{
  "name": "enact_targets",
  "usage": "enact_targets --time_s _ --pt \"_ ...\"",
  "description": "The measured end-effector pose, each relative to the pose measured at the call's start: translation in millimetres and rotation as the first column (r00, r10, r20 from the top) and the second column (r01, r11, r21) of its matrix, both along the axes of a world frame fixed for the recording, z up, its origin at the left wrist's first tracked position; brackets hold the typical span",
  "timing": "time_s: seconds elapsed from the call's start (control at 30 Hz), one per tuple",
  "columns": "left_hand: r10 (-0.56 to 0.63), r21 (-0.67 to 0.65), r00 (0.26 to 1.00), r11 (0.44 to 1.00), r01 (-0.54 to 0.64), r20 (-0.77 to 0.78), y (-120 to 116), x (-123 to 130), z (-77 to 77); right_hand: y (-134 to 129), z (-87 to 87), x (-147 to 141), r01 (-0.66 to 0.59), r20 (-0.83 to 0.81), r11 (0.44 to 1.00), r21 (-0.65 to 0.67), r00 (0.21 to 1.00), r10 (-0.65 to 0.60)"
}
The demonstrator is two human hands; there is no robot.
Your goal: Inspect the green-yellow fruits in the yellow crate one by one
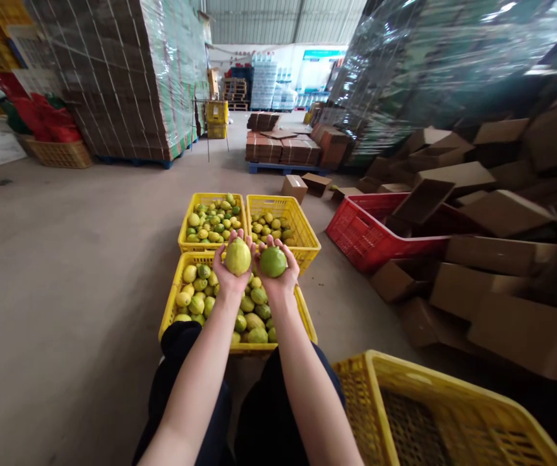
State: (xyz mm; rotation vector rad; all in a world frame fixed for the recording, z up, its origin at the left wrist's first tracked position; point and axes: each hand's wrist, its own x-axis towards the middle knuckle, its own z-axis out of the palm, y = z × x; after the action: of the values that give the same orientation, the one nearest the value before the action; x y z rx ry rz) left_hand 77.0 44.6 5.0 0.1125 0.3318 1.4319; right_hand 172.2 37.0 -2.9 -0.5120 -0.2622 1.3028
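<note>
Cradling a yellow lemon (238,257), the left hand (232,275) curls its fingers loosely around it; the right hand (279,278) likewise cups a green one (273,262), both seemingly above the near crate (166,310).

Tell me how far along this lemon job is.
Partway, it seems. Looks done: the far-left crate is well filled with lemons, the far-right crate partly. In hand: a yellow lemon in the left hand, a green lemon in the right hand. Remaining, probably: the near crate, yellow and green mixed.

Open floor (74,259) left; red crate (380,249) obstructs right.
</note>
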Motion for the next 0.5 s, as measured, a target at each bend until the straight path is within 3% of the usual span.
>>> enact_targets --time_s 0.17,0.5 --pt "-0.019 0.007 1.000 1.000 0.019 -0.013 0 -4 -1.2 -4 1.2 -1 0.016 0.074 0.997 0.072 0.997 -0.022" --pt "-0.028 -0.038 1.000 0.999 0.028 -0.002 -2 -11 -4.9 -7 -1.4 -4 0.013 0.069 0.999 0.029 0.998 -0.015"
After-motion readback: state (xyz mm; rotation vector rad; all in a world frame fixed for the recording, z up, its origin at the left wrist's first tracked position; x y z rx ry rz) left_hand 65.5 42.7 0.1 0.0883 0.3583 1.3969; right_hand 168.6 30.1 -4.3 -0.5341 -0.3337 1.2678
